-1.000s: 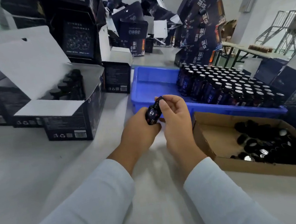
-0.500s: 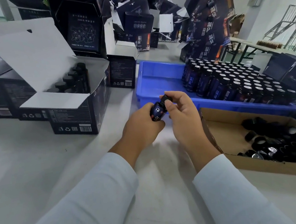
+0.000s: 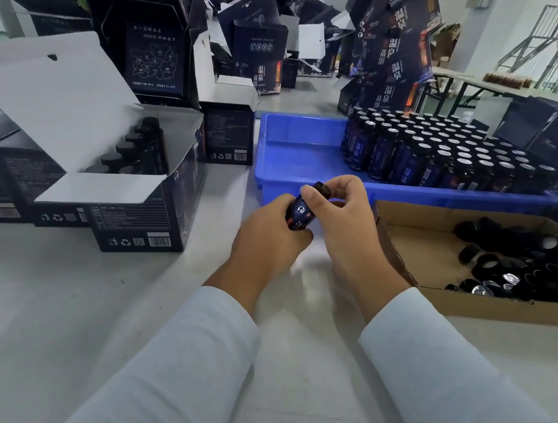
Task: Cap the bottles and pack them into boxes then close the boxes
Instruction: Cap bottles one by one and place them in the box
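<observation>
A person in pale long sleeves works at a white table (image 3: 77, 336), both hands raised just above its middle. The left hand (image 3: 267, 243) wraps its curled fingers around the body of a small dark bottle (image 3: 300, 214), which tilts up and to the right. The right hand (image 3: 343, 218) pinches the black cap (image 3: 323, 189) at the bottle's top between thumb and curled fingers.

Just beyond the hands, toward the table's far right side, sits a blue plastic tray (image 3: 298, 147); its right part is packed with upright uncapped bottles (image 3: 436, 146), their silver-sealed mouths showing, while its left part is bare. Near the right edge, touching the tray's front wall, lies a shallow brown cardboard box (image 3: 429, 247) holding a heap of loose black caps (image 3: 517, 265).

Toward the far left stands an open dark packing box (image 3: 141, 222), its white lid flaps raised, with a row of capped bottles (image 3: 126, 151) standing inside. A smaller open dark box (image 3: 228, 134) stands between it and the tray. More dark printed cartons (image 3: 398, 47) are piled along the table's far edge.
</observation>
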